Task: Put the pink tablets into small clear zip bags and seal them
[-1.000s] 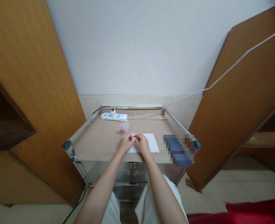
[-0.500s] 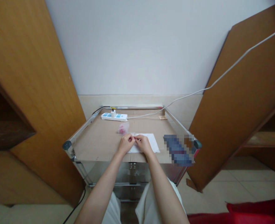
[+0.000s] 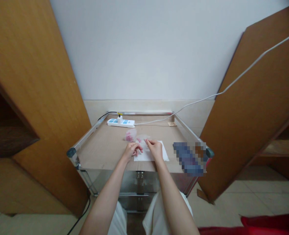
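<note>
My left hand (image 3: 132, 150) hovers at the left edge of a white sheet of paper (image 3: 164, 153), its fingers loosely bent and apart, with nothing I can make out in them. Over the sheet's upper part, my right hand (image 3: 155, 149) pinches thumb and forefinger together; whatever sits at the fingertips is too small to name. Just beyond both hands lies a clear plastic bag (image 3: 144, 136), with a small pink piece (image 3: 139, 140) by it. Left of that is another clear bag with pink pieces (image 3: 130, 135) inside.
A white power strip (image 3: 115, 123) with a plugged-in adapter lies at the back of the cardboard-covered cart top (image 3: 97, 147). Its white cable (image 3: 191, 103) runs up to the right. A pixelated dark item (image 3: 187, 158) is on the right. Wooden cabinets flank both sides.
My hands, previously together at the fingertips, have come apart. The right moved slightly up and right; the left's fingers have loosened. The clear bag between them shows more.
</note>
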